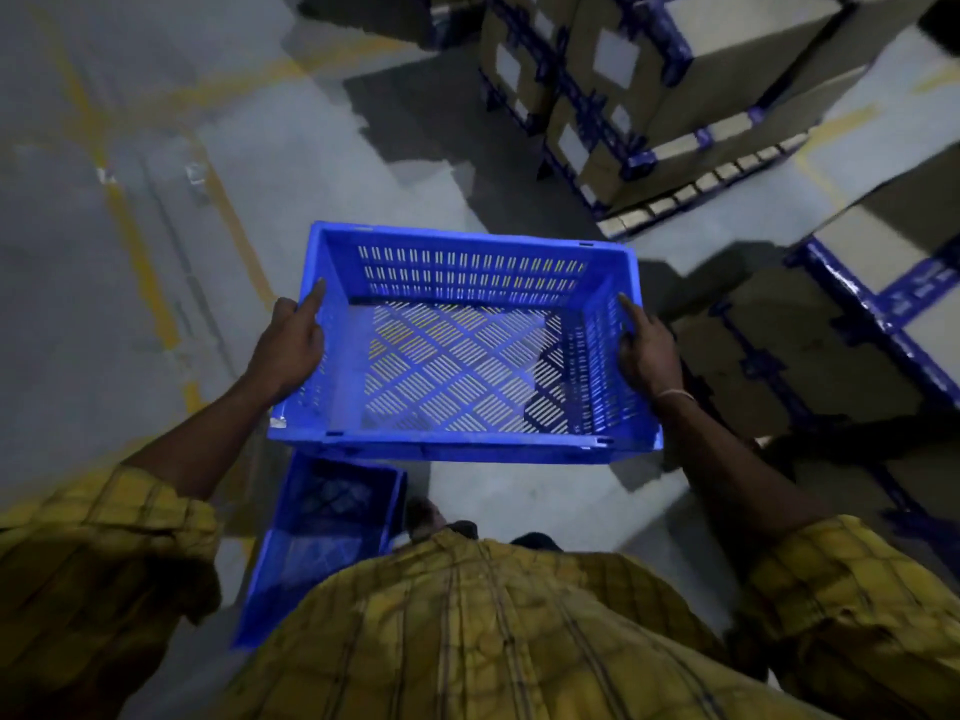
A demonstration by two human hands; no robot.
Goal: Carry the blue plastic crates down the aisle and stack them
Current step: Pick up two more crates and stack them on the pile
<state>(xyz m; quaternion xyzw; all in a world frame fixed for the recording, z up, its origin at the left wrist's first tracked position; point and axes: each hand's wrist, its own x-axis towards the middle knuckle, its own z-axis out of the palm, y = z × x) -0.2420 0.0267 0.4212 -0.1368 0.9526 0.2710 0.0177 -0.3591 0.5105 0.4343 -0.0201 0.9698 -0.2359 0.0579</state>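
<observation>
I hold an empty blue plastic crate level in front of my waist, its slotted walls and lattice floor open to view. My left hand grips its left short wall, forefinger along the rim. My right hand grips the right short wall the same way. A second blue crate stands on the floor below and nearer to me on the left, partly hidden by the held crate and my yellow checked shirt.
Stacks of cardboard boxes with blue tape rest on a pallet at the upper right. More such boxes stand close on the right. Grey concrete floor with yellow lines spreads to the left and ahead.
</observation>
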